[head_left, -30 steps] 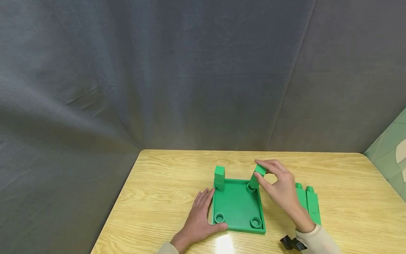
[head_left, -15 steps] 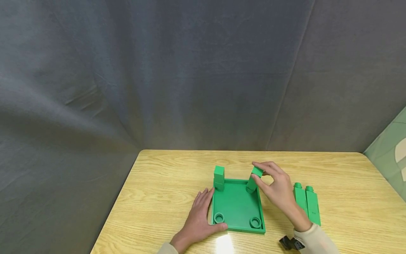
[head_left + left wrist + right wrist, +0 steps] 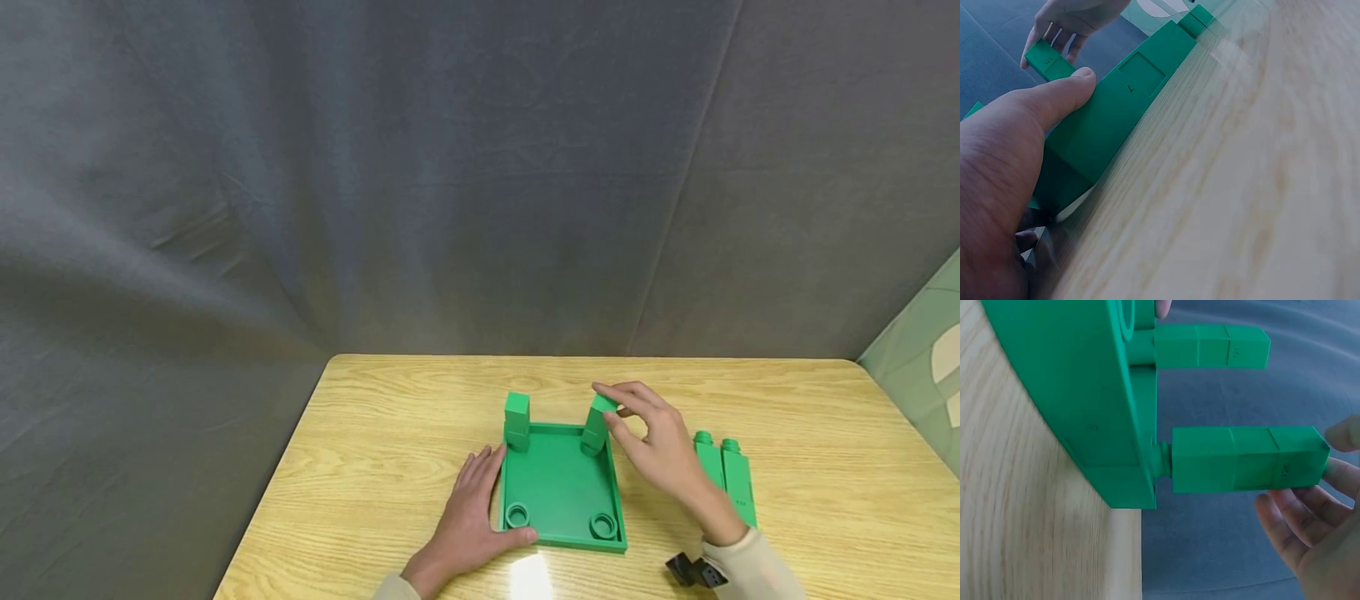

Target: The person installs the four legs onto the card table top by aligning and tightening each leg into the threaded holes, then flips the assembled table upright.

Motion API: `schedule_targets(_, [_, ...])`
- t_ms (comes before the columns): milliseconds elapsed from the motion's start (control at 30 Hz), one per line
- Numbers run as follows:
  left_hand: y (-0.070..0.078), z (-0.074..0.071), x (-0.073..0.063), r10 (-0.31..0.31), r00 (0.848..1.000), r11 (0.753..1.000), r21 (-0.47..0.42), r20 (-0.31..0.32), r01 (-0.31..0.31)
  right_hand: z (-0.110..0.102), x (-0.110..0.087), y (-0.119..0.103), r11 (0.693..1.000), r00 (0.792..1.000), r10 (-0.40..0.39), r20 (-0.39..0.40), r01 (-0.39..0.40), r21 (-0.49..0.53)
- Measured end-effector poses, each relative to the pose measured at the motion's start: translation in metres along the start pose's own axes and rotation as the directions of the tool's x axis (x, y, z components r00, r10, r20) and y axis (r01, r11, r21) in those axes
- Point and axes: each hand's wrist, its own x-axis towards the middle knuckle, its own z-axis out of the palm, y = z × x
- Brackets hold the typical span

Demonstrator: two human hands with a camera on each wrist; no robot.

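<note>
A small green square tabletop lies underside up, its raised rim around it. One green leg stands in its far left corner. A second green leg stands upright at the far right corner, a bit of threaded neck showing at its base in the right wrist view. My right hand holds this leg near its top, thumb on one side and fingers on the other. My left hand braces the near left corner, fingers along the left side and thumb on the front rim.
Round sockets show at the near left and near right corners. Two loose green legs lie on the wooden table to the right, partly behind my right forearm. A grey curtain hangs behind the table.
The right-hand leg has gone from tilted to upright in its corner, my right hand moving slightly left with it. My left hand stays on the tabletop's corner.
</note>
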Motion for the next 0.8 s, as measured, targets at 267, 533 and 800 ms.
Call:
schedule_targets(267, [0.001, -0.001, -0.001, 0.004, 1.0, 1.0, 0.004, 0.001, -0.004, -0.003, 0.0, 0.003, 1.0, 1.0, 0.013, 0.027, -0.013, 0.014])
schedule_targets(533, [0.0, 0.0, 0.0, -0.007, 1.0, 1.0, -0.004, 0.012, 0.007, 0.005, -0.001, 0.004, 0.997, 0.997, 0.073, -0.025, -0.073, 0.009])
schedule_targets(800, [0.002, -0.001, 0.0, 0.001, 1.0, 1.0, -0.006, 0.011, -0.001, 0.016, -0.004, 0.007, 0.995, 0.987, 0.096, -0.126, -0.096, 0.006])
